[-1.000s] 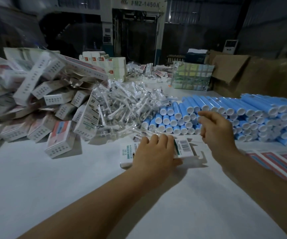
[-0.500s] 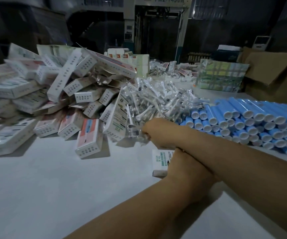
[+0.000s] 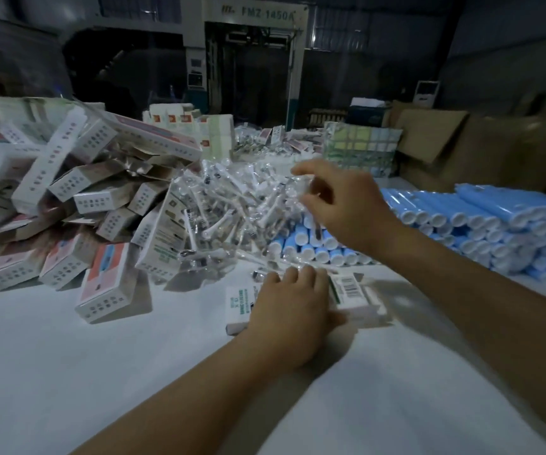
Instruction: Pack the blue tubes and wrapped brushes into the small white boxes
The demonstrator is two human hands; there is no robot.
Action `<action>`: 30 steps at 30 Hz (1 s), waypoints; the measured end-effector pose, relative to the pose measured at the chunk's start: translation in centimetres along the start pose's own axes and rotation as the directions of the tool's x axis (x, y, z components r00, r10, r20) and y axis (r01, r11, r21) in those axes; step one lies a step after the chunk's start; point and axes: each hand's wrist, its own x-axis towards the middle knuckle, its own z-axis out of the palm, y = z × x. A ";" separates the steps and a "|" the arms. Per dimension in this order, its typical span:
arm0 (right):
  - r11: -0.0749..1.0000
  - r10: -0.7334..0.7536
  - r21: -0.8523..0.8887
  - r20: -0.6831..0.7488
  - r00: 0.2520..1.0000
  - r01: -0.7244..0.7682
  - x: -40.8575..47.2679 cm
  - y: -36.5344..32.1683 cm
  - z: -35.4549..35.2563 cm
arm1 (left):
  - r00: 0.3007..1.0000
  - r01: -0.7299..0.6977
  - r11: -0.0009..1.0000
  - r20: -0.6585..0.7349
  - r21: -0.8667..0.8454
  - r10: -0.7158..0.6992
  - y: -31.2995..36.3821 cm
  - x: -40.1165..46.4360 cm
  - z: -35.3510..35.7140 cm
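hands work over a white table (image 3: 68, 372). the left hand (image 3: 293, 310) lies palm down on a small white cardboard box with green print and a barcode (image 3: 352, 292), fingers fairly straight, pressing it flat to the table. the right hand (image 3: 347, 205) hangs above the heap of clear-wrapped white brushes (image 3: 232, 205), thumb and fingers pinching one clear wrapped brush (image 3: 304, 187) lifted off the heap. stacked blue tubes with white caps (image 3: 481, 218) lie to the right, just behind the box. a jumbled pile of white and red boxes (image 3: 68, 192) sits at the left.
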 end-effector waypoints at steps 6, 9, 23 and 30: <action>0.605 0.732 0.710 -0.318 0.602 -0.360 -8.0 4.4 -5.3 | 0.995 0.059 0.996 -0.075 -0.068 -0.064 -0.2 0.9 -0.3; 0.423 0.857 0.802 -0.204 0.472 -0.422 -10.5 5.7 -3.9 | 0.987 0.101 0.992 -0.117 -0.081 -0.110 -0.2 0.9 -0.4; 0.485 0.857 0.651 -0.222 0.465 -0.584 -11.3 2.4 0.4 | 0.989 0.065 0.996 -0.129 -0.054 -0.071 1.8 0.8 -0.6; 0.594 0.779 0.628 -0.292 0.555 -0.503 -11.9 1.4 -0.4 | 0.978 0.109 0.990 -0.171 -0.090 -0.123 0.9 0.9 -0.9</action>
